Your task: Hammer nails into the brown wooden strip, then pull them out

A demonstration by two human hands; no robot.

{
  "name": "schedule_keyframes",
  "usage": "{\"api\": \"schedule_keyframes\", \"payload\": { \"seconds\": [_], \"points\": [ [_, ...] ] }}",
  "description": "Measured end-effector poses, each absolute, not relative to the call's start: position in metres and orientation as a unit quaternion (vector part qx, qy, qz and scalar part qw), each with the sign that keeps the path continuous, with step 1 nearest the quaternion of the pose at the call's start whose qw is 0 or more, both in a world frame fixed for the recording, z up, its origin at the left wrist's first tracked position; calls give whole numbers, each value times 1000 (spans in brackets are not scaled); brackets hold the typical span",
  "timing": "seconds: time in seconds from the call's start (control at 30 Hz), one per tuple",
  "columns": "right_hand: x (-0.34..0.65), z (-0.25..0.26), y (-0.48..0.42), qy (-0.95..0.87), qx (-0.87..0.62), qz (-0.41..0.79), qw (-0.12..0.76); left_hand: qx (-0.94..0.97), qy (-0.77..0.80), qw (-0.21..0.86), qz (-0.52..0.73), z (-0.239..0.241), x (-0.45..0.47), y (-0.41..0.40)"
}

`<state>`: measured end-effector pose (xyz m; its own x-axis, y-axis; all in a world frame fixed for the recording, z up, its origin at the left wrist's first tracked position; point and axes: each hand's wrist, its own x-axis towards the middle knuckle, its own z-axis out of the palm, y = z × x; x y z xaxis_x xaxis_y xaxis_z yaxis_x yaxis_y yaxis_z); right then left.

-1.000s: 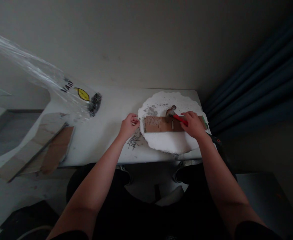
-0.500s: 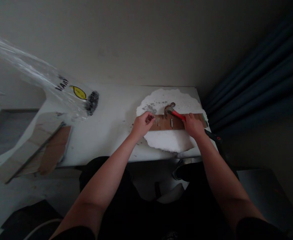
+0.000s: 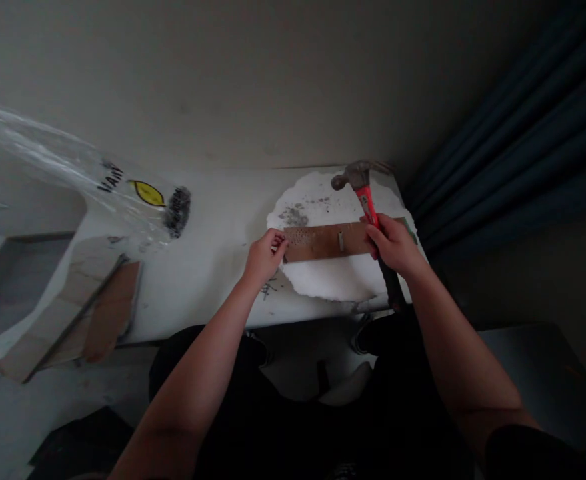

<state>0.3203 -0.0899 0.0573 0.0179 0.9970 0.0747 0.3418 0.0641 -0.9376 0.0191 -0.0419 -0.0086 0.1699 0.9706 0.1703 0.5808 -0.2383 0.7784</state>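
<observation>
My right hand [image 3: 391,243] grips a claw hammer [image 3: 367,200] by its red and black handle, with the metal head raised toward the wall. Under it lies a brown flat strip [image 3: 317,243], dotted with small marks on its left part. A small pale metal-looking piece [image 3: 341,241] rests on the strip. My left hand [image 3: 265,257] is at the strip's left end, thumb and fingertips pinched together; whatever is between them is too small to make out. Beneath the strip is a white, ragged-edged slab [image 3: 323,280] with grey patches.
Several thin dark bits [image 3: 269,288] lie on the white table [image 3: 213,267] near my left wrist. Clear plastic wrap [image 3: 73,150] with a yellow print stretches over the left side. Brown boards [image 3: 113,310] and a dark rod [image 3: 75,320] lie at the left edge. A dark curtain [image 3: 517,147] hangs at right.
My right hand has turned the hammer from lying low across the strip to pointing up and away. My left hand has moved left, from over the strip to its left end.
</observation>
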Motion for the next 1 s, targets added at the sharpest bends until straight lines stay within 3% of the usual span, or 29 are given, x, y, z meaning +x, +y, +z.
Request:
{"api": "schedule_keyframes", "payload": {
  "seconds": [0.17, 1.0],
  "points": [
    [301, 60, -92, -602, -560, 391, 413, 697, 527, 323, 364, -17, 14, -38],
    [292, 61, -89, -637, -555, 378, 379, 718, 530, 278, 357, -13, 17, -44]
  ]
}}
